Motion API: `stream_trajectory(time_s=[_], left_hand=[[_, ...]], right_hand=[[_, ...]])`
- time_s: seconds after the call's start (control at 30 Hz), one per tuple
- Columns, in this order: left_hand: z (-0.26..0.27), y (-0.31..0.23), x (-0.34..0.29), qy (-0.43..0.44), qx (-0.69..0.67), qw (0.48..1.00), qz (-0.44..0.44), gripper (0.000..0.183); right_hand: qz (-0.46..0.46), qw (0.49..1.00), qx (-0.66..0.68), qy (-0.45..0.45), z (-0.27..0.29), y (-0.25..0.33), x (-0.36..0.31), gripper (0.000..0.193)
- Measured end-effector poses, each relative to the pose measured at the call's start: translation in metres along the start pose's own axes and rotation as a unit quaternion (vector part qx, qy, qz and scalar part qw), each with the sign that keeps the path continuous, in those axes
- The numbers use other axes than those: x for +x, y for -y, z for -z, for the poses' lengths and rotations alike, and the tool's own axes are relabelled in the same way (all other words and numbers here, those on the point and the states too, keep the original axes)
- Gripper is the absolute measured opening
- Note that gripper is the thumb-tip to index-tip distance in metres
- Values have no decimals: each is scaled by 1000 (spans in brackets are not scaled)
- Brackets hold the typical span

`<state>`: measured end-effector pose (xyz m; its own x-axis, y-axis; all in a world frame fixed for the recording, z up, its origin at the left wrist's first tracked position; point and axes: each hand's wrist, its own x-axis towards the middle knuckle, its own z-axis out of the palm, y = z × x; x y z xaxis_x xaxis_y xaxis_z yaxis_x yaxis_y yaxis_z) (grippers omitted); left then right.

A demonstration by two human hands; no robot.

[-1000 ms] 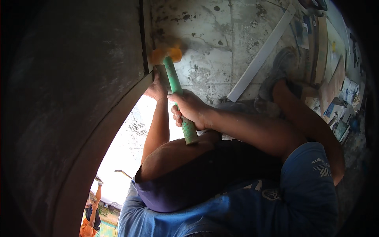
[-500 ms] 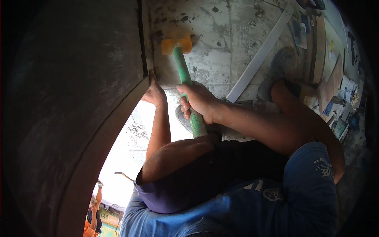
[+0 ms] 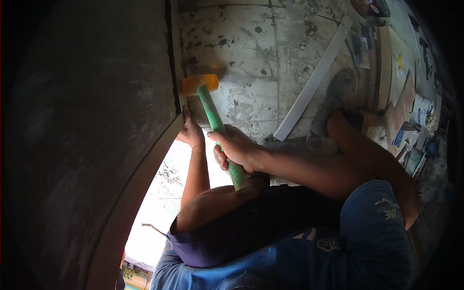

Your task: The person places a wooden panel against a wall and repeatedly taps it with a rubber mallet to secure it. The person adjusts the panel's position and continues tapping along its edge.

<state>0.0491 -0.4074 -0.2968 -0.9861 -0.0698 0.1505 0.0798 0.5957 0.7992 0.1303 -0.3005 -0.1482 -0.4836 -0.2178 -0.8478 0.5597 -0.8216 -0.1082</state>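
Observation:
My right hand [image 3: 237,149] is closed round the green handle of a mallet [image 3: 210,108]. The mallet's orange head [image 3: 200,84] meets the edge of a large dark panel [image 3: 96,106] at the left, just above my other hand. My left hand [image 3: 192,133] is at that same edge, below the mallet head. One digit points up along the edge, while the other fingers are mostly hidden by the panel. The handle's lower end is beside my bent knee [image 3: 203,203].
A long pale strip [image 3: 314,79] lies slanted across the stained tiled floor [image 3: 249,104]. Boards [image 3: 385,67] and assorted clutter [image 3: 413,140] stand at the right. My shod foot [image 3: 333,104] rests near the strip. Bright ground [image 3: 162,193] shows below the panel.
The mallet head has swung left from over the floor to the panel's edge, carried by my right hand. My left hand stays at the edge. The person at the lower left has mostly left view.

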Motion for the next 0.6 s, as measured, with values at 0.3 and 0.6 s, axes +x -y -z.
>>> stream_trajectory(time_s=[0.3,0.6], left_hand=[[-8,19,0,1,-164,986,19,31],[-4,19,-3,20,-176,984,12,25]], right_hand=[[164,984,-24,-72,-22,94,73,16],[167,983,-44,-58,-24,93,80,18]])
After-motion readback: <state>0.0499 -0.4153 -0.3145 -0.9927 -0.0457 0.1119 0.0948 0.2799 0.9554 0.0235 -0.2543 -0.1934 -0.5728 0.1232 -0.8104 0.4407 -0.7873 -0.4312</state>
